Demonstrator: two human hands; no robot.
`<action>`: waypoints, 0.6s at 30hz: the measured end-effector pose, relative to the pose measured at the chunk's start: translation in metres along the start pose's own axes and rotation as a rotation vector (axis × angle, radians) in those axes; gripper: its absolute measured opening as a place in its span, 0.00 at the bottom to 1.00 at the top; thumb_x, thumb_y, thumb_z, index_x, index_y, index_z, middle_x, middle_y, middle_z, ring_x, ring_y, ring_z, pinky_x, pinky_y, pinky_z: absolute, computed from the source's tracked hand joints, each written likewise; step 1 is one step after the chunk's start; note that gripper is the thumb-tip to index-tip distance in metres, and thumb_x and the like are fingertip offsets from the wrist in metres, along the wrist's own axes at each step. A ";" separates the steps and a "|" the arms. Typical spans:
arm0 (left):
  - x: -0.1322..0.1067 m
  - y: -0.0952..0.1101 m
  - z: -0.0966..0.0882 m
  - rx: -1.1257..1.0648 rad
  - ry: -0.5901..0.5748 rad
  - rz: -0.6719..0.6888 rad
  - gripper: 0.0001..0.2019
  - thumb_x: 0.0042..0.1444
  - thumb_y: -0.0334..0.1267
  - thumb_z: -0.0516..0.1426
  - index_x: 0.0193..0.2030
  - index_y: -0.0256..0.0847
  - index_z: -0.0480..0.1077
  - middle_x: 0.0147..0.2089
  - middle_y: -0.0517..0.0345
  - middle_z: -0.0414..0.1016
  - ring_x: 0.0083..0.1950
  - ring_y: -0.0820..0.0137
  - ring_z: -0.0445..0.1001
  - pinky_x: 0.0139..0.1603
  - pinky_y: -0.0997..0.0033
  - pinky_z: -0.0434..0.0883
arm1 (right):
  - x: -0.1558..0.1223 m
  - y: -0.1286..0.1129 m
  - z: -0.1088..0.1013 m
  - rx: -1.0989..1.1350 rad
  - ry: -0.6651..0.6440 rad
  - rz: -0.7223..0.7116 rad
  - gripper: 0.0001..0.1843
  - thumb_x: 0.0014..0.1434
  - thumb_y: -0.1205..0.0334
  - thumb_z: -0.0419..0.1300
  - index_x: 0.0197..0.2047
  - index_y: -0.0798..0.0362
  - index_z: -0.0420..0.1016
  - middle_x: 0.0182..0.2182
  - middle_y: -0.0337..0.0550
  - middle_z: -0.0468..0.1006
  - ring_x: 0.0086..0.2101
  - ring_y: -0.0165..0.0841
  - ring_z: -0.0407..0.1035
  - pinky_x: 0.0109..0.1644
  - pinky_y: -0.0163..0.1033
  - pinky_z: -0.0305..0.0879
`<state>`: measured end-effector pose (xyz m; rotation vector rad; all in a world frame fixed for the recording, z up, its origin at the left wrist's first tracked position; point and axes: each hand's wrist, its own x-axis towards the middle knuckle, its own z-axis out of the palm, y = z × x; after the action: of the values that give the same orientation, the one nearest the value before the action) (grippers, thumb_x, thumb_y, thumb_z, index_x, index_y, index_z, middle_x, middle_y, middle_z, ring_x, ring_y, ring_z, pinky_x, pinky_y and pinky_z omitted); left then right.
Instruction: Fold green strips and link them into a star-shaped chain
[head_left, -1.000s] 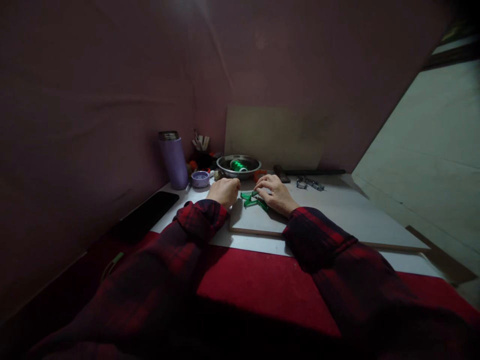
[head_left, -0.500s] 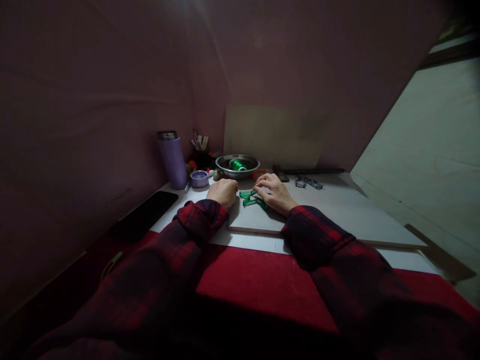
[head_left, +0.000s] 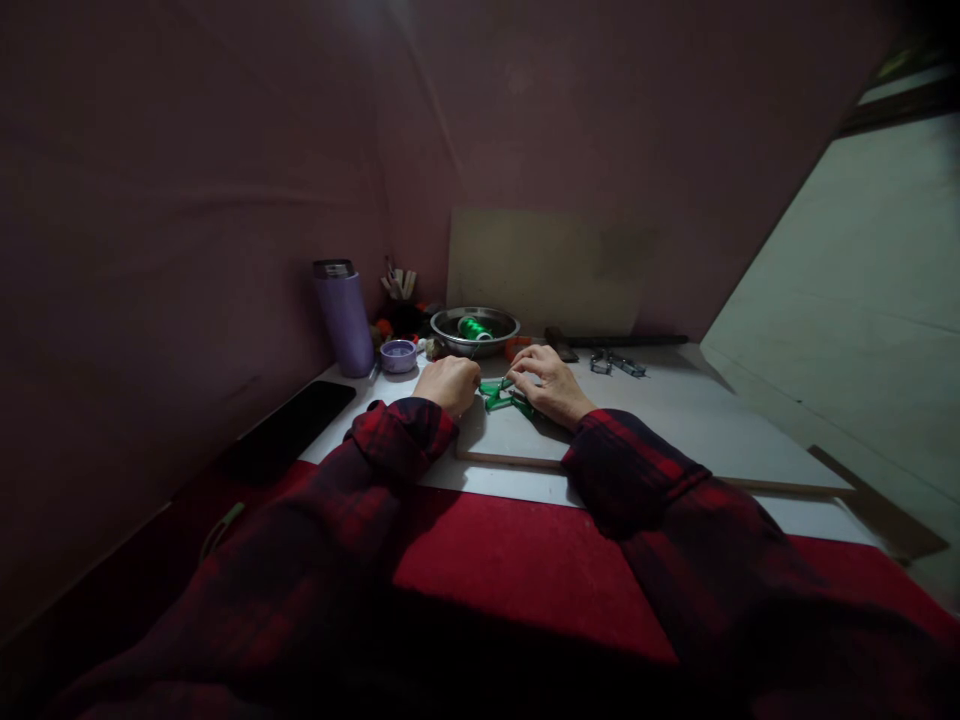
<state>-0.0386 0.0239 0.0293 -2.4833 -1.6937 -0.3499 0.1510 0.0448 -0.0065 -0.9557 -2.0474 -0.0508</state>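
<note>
Dim throughout: faint sheen high on the pinkish wall (head_left: 517,130), broad shadow crossing the red cloth (head_left: 525,560), sleeves (head_left: 637,470) near-black toward bottom, upper right corner dark and blurred, edges stretched wide.

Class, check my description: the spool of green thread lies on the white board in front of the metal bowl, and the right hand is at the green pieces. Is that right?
Not quite: the head view shows the spool of green thread inside the metal bowl, not in front of it. The right hand is indeed at the green pieces.
</note>
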 end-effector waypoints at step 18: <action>0.016 0.000 0.004 -0.193 0.077 -0.048 0.12 0.53 0.35 0.52 0.38 0.41 0.76 0.42 0.52 0.78 0.44 0.65 0.75 0.43 0.71 0.69 | 0.001 -0.004 -0.002 0.004 0.013 0.002 0.11 0.57 0.62 0.55 0.25 0.51 0.74 0.34 0.45 0.74 0.40 0.36 0.64 0.47 0.44 0.62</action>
<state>-0.0324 0.0392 0.0294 -2.5248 -1.7685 -0.6343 0.1494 0.0424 -0.0031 -0.9524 -2.0335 -0.0516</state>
